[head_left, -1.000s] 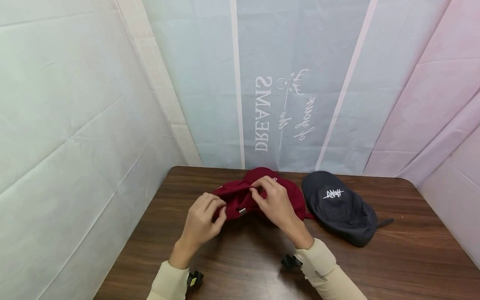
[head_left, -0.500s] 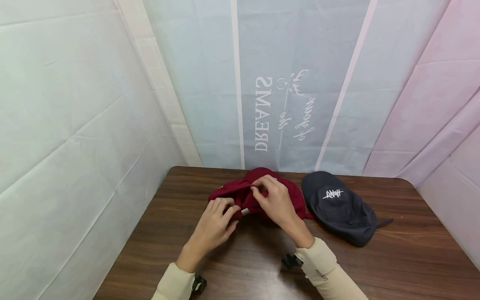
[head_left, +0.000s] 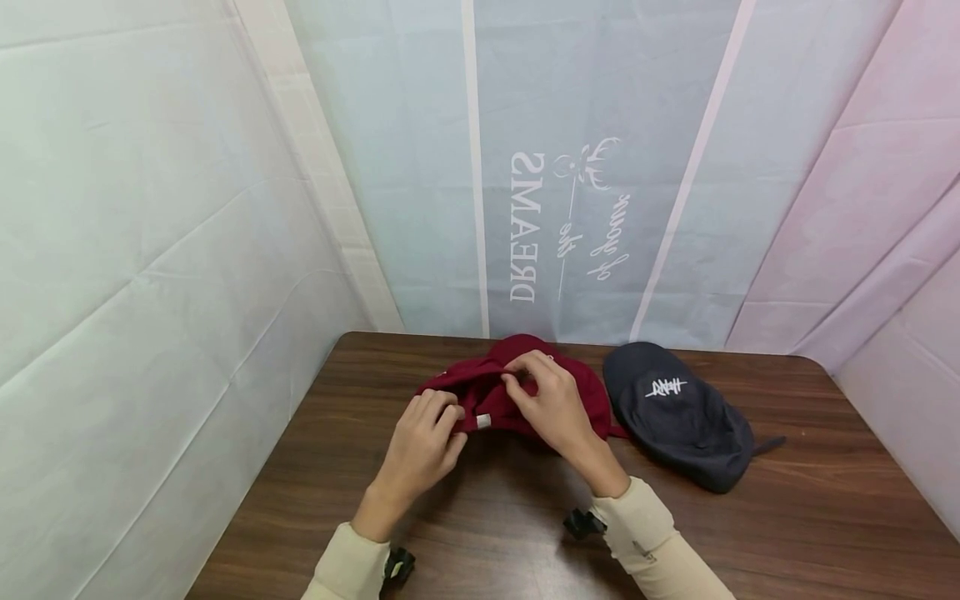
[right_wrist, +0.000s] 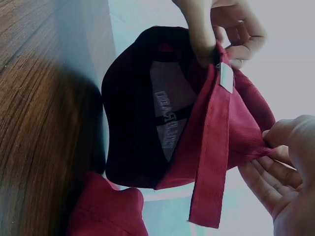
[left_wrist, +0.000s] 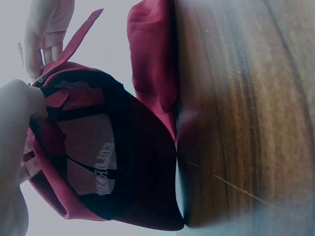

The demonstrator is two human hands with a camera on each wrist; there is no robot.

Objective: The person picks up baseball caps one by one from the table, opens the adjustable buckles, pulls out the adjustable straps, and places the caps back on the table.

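Cream sleeves (head_left: 348, 562) | left hand (head_left: 422, 437) pinching red cap (head_left: 468, 372) beside its metal clasp (head_left: 483, 422), right hand (head_left: 553, 404) pinching same cap | cap at far side of wooden table (head_left: 517, 533), second red cap (head_left: 592, 392) behind, dark cap (head_left: 686, 425) at right

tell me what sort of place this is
Probably a small, curtained-off indoor workspace: a wood-grain table is backed by a blue-grey curtain with mirrored DREAMS lettering, and creased pale sheets hang at either side.
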